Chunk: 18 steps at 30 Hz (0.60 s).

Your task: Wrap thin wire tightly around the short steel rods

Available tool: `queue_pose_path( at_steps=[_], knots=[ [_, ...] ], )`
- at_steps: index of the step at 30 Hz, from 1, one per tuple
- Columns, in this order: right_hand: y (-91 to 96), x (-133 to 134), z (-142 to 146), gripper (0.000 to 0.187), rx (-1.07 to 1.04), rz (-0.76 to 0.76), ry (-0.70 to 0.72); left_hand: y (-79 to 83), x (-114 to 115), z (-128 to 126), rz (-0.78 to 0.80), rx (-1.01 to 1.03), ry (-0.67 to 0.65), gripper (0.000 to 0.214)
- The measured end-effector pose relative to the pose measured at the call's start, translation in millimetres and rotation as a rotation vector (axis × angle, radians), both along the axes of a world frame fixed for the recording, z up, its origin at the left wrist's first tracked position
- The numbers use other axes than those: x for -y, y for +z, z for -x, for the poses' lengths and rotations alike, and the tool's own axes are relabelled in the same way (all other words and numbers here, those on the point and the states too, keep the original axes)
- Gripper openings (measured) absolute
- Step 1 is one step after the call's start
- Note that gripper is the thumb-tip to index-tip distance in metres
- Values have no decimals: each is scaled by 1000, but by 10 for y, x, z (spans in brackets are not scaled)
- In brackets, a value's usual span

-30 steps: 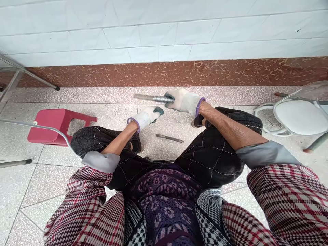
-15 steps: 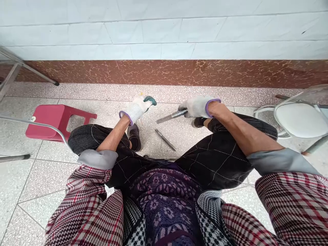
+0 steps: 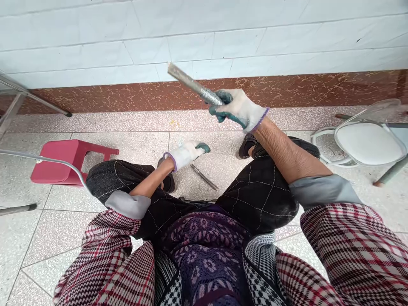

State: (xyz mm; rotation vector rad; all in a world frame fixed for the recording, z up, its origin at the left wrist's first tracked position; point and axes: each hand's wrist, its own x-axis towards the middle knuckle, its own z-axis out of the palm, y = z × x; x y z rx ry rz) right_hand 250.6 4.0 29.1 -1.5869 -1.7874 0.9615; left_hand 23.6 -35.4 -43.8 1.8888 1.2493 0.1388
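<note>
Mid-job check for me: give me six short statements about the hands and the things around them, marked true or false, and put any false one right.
1. The right hand holds a bar with wire wound on it. True.
2. Both hands hold the bar. False: the left hand is apart from it.
3. A strip lies on the floor between the shoes. True.
4. The wire is at the bar's far end. False: it is wound next to the fingers.
5. The stool is at left, the chair at right. True.
6. The stool is white. False: it is red.
</note>
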Motion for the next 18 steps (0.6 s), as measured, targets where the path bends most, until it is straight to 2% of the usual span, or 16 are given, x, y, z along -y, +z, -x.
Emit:
queue_pose_path(
  at_steps=[2, 4, 7, 9, 12, 15, 18],
  knots=[
    [-35, -145, -26, 32, 176, -64, -116, -43, 77, -64, 10, -16, -23, 22],
    [-81, -273, -57, 33, 421, -88, -152, -57, 88, -80, -4, -30, -24, 20],
    [-191, -383, -76, 34, 795, -62, -98, -8, -6, -9, -70, -50, 25, 21],
    [-293, -400, -76, 36, 922, -32, -40, 52, -106, 75, -139, -60, 95, 25],
    [-458, -368, -79, 37, 1011, 6, 64, 125, -249, 204, -240, 49, 211, 29],
    [-575, -268, -86, 35, 1053, 70, 178, 144, -351, 290, -240, 263, 284, 30],
    [-598, -82, -105, 29, 926, 192, 285, 130, -417, 325, -199, 325, 375, 27]
  ],
)
